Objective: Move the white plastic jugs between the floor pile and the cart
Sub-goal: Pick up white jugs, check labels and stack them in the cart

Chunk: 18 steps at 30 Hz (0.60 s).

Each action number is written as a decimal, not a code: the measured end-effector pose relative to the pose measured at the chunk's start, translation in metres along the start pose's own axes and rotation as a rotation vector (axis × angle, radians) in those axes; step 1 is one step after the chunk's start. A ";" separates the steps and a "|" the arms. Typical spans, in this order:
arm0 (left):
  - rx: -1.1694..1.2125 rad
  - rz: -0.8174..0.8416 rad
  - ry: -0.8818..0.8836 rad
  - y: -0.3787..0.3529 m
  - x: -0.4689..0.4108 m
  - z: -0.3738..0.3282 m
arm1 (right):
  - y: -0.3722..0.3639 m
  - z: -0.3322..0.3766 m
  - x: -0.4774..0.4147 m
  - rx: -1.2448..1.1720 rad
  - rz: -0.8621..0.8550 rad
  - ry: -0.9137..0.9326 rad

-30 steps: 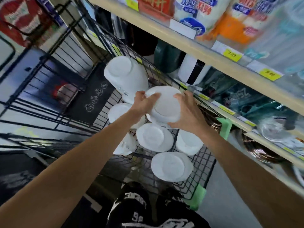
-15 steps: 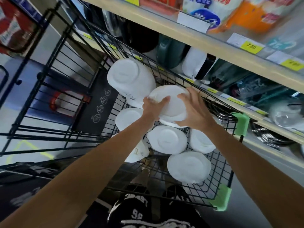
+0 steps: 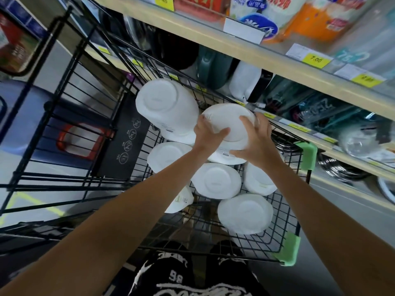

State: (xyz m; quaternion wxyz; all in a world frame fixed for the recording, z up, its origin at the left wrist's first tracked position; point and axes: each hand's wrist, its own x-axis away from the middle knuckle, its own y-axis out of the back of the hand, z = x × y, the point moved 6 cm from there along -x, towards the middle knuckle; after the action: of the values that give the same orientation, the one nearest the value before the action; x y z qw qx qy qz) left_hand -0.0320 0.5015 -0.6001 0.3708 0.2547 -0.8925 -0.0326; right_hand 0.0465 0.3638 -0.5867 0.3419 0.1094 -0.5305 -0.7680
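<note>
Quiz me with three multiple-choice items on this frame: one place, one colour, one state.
1. Where is the held jug? A) on the shelf B) over the cart C) on the floor
2. The cart's corner pads are: A) red B) green C) yellow
3. What grips the jug? A) one hand B) neither hand C) both hands

Answers: 1 B, it sits above other jugs in the cart; 2 B, both pads show green; 3 C, left hand and right hand clasp its sides.

A single wide-angle camera worn on the head looked steeply down, close over the wire cart [image 3: 213, 240] mid-frame, shelving [image 3: 277, 58] crossing the upper right.
</note>
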 end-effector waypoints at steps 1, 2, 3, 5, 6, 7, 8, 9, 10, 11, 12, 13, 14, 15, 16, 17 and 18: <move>0.012 -0.004 0.009 0.003 -0.002 0.002 | 0.001 0.004 -0.003 0.032 0.016 0.014; 0.018 -0.007 0.008 0.006 -0.002 0.004 | 0.002 0.007 -0.006 0.052 0.026 0.026; 0.018 -0.007 0.004 0.008 -0.002 0.006 | 0.003 0.009 -0.008 0.059 0.034 0.032; 0.024 0.002 0.001 0.009 -0.001 0.008 | 0.003 0.009 -0.009 0.047 0.048 0.028; 0.031 0.011 0.007 0.010 0.000 0.007 | 0.003 0.008 -0.008 0.033 0.056 0.021; 0.038 0.018 0.012 0.010 0.000 0.006 | 0.002 0.008 -0.007 0.021 0.066 0.011; 0.036 0.025 0.016 0.010 0.000 0.005 | 0.002 0.008 -0.007 0.011 0.075 -0.002; 0.026 0.033 0.015 0.012 0.000 0.005 | 0.002 0.008 -0.006 0.005 0.086 -0.014; 0.003 0.045 0.013 0.013 0.001 0.004 | 0.002 0.008 -0.005 -0.003 0.098 -0.026; -0.021 0.055 0.008 0.015 0.001 0.004 | 0.003 0.009 -0.004 -0.011 0.112 -0.038; -0.047 0.065 0.005 0.017 0.002 0.004 | 0.004 0.009 -0.002 -0.023 0.128 -0.051; -0.068 0.073 0.000 0.019 0.002 0.004 | 0.005 0.009 0.001 -0.036 0.144 -0.066; -0.090 0.083 0.000 0.021 0.004 0.004 | 0.007 0.008 0.004 -0.050 0.160 -0.078; -0.111 0.094 0.000 0.022 0.005 0.003 | 0.009 0.008 0.008 -0.061 0.171 -0.083; -0.131 0.106 0.000 0.022 0.006 0.001 | 0.012 0.007 0.012 -0.072 0.180 -0.085; -0.146 0.117 -0.003 0.022 0.007 -0.001 | 0.014 0.007 0.016 -0.084 0.186 -0.089; -0.167 0.122 -0.005 0.022 0.009 -0.003 | 0.018 0.007 0.019 -0.097 0.193 -0.103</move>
State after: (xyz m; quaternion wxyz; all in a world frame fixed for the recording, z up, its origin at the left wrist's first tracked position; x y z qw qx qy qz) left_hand -0.0443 0.5165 -0.5866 0.3897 0.1680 -0.9015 -0.0851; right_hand 0.0359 0.3526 -0.5646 0.3912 0.0017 -0.5177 -0.7609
